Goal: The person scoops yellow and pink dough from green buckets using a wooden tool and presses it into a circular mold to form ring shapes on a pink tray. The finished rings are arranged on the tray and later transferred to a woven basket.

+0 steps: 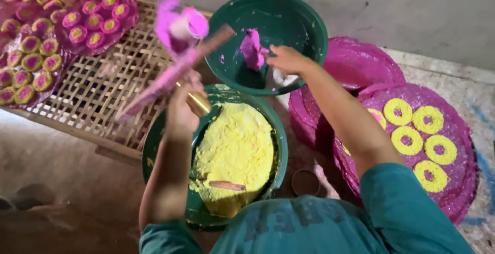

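Pink paste (251, 48) pinched by right hand (286, 59) in green basin (309, 22); left hand (181, 111) clenches pink-smeared press (178, 53).

A plain grey wall (412, 6) runs along the top. The floor (62, 151) below is bare, worn concrete. Light is dim and warm.

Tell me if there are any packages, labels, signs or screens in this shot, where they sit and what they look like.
Packages, signs, screens: none in view.
Shirt print: the only lettering, faded dark marks on the person's teal shirt at the bottom edge, blurred.
Green bowls and magenta mats: no labels visible.
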